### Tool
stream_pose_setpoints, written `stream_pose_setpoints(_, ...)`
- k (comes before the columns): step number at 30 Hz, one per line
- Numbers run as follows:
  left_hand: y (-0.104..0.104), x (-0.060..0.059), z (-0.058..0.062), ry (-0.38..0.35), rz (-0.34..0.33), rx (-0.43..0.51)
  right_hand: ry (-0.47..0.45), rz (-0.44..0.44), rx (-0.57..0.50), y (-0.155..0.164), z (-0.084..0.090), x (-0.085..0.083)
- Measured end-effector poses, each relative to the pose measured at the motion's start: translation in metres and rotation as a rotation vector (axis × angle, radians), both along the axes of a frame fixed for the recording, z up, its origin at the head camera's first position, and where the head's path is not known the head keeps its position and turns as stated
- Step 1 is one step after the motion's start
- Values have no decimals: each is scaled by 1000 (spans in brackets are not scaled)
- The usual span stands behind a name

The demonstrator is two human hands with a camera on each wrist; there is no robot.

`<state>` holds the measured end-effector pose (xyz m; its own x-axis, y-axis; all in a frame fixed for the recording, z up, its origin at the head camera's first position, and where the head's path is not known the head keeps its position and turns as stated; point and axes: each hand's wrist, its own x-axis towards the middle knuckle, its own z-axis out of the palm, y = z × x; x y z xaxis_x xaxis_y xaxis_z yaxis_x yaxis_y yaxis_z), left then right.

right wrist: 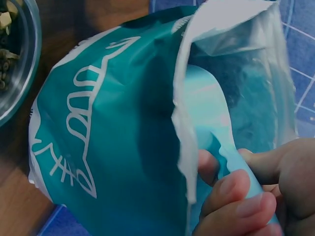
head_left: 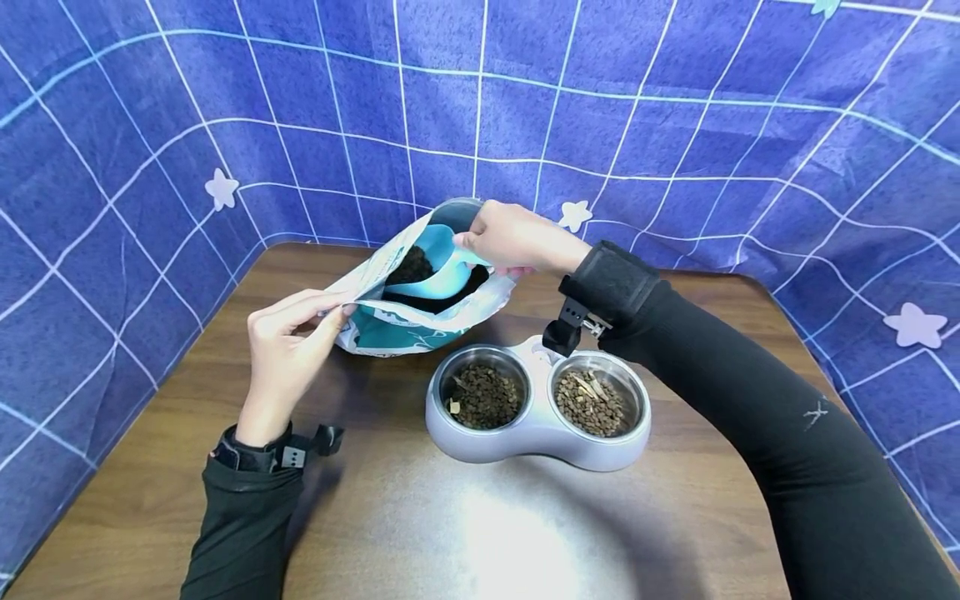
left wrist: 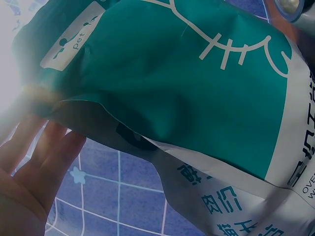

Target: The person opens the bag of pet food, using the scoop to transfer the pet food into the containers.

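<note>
Near the far edge of the bench, the left hand pinches the food bag open while the right hand grips the blue scoop inside it, already loaded with kibble, and both bowls of the feeder already hold food.

The head view looks down and forward over the table from above. Both wrist views sit very close: the left looks up along the bag, the right faces its opening. All 3 share the bag.
</note>
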<state>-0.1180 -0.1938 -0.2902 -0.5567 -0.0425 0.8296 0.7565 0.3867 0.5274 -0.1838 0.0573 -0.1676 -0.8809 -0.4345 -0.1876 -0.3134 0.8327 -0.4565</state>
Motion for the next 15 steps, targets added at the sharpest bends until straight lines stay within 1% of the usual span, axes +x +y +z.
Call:
stream_pose_setpoints(5, -2, -1, -1, -4, 1, -6, -16, -22, -45, 11, 5, 2)
stream_pose_setpoints(10, -2, -1, -1, -7, 7, -13, -30, -55, -65, 19, 10, 7)
stream_pose_setpoints(15, -3, 0, 0, -20, 19, -12, -7, -64, -50, 25, 14, 13)
